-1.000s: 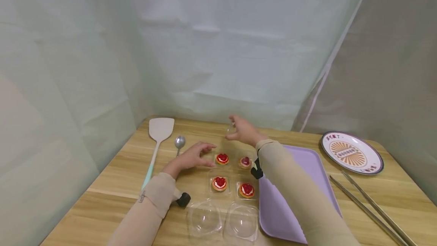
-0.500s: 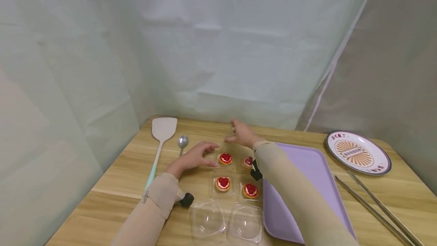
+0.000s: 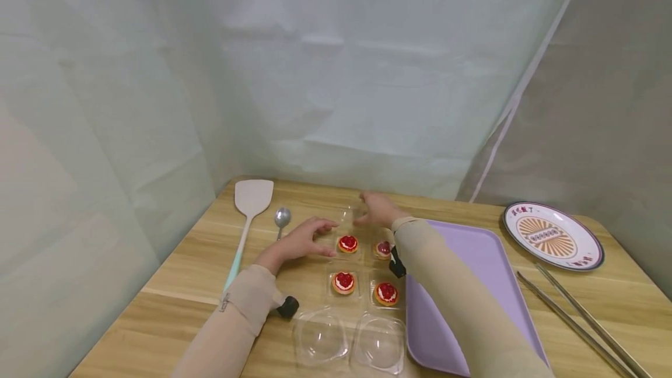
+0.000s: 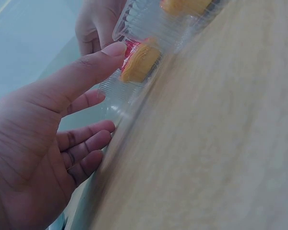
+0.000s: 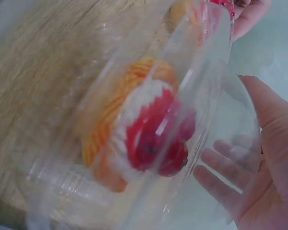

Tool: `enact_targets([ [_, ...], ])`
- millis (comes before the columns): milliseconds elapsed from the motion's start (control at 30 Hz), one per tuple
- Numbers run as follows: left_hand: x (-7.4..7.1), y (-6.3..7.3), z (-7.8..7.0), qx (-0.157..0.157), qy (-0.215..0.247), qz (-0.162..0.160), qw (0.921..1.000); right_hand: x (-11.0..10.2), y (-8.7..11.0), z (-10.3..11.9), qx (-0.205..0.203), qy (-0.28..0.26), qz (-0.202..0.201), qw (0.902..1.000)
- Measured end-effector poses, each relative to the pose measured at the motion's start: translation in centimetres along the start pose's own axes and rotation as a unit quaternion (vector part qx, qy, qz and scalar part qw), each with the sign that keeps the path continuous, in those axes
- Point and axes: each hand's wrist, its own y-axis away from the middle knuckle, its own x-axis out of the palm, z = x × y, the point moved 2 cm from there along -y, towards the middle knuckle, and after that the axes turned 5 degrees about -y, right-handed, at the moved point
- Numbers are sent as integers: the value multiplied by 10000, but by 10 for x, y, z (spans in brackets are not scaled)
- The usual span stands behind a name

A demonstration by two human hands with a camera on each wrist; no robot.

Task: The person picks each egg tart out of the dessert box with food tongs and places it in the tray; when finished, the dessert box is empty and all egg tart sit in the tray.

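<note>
Several small tarts in clear plastic boxes stand in two rows. My left hand (image 3: 303, 239) is beside the back-left tart (image 3: 348, 244), thumb and fingers spread around its near corner; in the left wrist view the thumb (image 4: 93, 64) overlaps the tart box. My right hand (image 3: 380, 210) reaches behind the back row, near a clear raised lid (image 3: 345, 216). In the right wrist view its fingers (image 5: 225, 167) look fairly straight, seen through a clear lid tilted over the berry-topped tart (image 5: 153, 134). Whether they touch the plastic I cannot tell.
Two front tarts (image 3: 343, 283) sit in boxes with opened lids (image 3: 321, 337) toward me. A purple tray (image 3: 472, 244) lies under my right forearm. A spatula (image 3: 254, 194) and a spoon (image 3: 282, 217) lie left; a plate (image 3: 553, 237) and long tongs (image 3: 572, 314) lie right.
My right hand has come lower and slightly nearer to me, toward the back row of boxes. The left hand has stayed by the back-left tart. The view has shifted slightly.
</note>
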Motion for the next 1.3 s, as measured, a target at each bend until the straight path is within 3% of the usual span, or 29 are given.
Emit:
enact_targets([
  [667,-1,-1,0,38,20,17,10000,-6,3,-4,-140,32,442,9989],
  [1000,-1,0,-2,43,119,31,9999,-6,3,-7,-73,-166,568,9982],
  [1300,1,2,-3,-32,101,20,9999,-4,2,-9,-133,-28,620,9980],
])
